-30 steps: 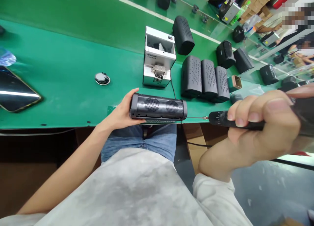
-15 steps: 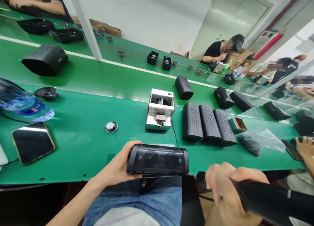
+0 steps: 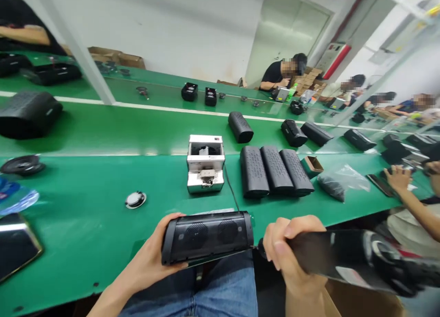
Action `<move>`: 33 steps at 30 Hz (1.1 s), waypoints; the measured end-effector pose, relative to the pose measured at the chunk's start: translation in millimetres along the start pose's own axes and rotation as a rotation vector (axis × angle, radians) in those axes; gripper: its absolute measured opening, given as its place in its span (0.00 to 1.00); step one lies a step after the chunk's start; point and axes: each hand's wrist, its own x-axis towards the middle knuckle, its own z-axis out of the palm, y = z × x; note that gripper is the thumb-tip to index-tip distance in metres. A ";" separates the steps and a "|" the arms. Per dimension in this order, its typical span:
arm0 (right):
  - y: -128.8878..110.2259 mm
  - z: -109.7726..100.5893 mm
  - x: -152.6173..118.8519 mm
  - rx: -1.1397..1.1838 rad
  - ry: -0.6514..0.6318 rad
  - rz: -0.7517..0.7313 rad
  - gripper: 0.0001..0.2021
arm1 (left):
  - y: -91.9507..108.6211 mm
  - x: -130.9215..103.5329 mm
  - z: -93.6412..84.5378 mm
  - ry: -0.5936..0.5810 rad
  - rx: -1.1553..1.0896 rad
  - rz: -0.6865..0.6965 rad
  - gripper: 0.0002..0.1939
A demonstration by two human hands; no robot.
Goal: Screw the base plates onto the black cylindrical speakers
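Note:
My left hand [image 3: 161, 243] is wrapped round the left end of a black speaker [image 3: 209, 236] at the bench's front edge, its two round perforated patches facing me. My right hand [image 3: 292, 250] grips a long black electric screwdriver [image 3: 330, 255], lying nearly level and pointing left. The screwdriver's tip meets the lower right end of the speaker; whether it sits in a screw I cannot tell. Just beyond the speaker stands a white and black machine [image 3: 205, 165] with a cable. A small round silver part [image 3: 135, 199] lies to its left.
Three black ribbed housings [image 3: 255, 172] stand right of the machine, beside a small open box [image 3: 312, 164] and a plastic bag [image 3: 347, 179]. A phone [image 3: 17, 243] lies at far left. A co-worker's hand [image 3: 398, 177] is at the right. More speakers line the green belt [image 3: 144, 129].
The view has turned to the right, so the bench things sit further left. The speaker tilts slightly, its right end higher, and my right hand with the screwdriver is closer to it.

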 end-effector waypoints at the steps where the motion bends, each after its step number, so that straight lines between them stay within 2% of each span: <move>1: 1.9 0.2 -1.7 0.013 -0.003 -0.002 0.09 | -2.5 -0.4 1.6 0.022 0.011 -0.003 0.47; 8: 13.2 2.5 0.2 0.001 0.055 -0.018 0.07 | -22.4 0.3 8.4 0.084 0.052 0.035 0.48; 12: -2.7 0.7 16.3 0.055 0.004 0.043 0.09 | -22.6 5.1 3.1 0.059 0.088 0.057 0.56; 15: -35.5 -18.3 29.8 0.157 0.090 0.022 0.10 | -14.7 7.0 -2.6 0.026 0.118 0.112 0.55; 18: -61.7 -57.7 38.9 0.284 0.224 -0.013 0.09 | -4.7 -1.9 -14.0 0.032 0.100 0.115 0.48; 19: -63.1 -72.9 38.2 0.303 0.265 -0.014 0.11 | -1.8 -7.6 -20.5 0.066 0.078 0.094 0.47; 21: -51.5 -100.3 28.2 0.358 0.368 0.032 0.15 | 2.3 -20.6 -39.5 0.210 0.043 0.029 0.49; 24: -4.0 -123.7 -4.2 0.560 0.525 0.247 0.21 | 2.7 -27.8 -82.0 0.549 0.075 -0.030 0.49; 26: 36.8 -126.0 -27.8 0.659 0.571 0.375 0.23 | 2.7 -12.5 -111.9 0.737 0.130 -0.037 0.46; 28: 75.2 -121.4 -46.1 0.715 0.586 0.464 0.23 | 5.7 22.0 -134.1 0.853 0.129 -0.080 0.45; 30: 105.9 -114.9 -57.4 0.766 0.596 0.536 0.24 | 10.8 72.8 -145.1 0.924 0.068 -0.175 0.46; 31: 117.8 -112.2 -60.6 0.789 0.603 0.564 0.24 | 13.3 102.1 -146.8 0.959 0.062 -0.256 0.46; 33: 135.0 -109.4 -63.8 0.827 0.618 0.606 0.25 | 16.7 163.5 -144.3 0.979 0.077 -0.326 0.43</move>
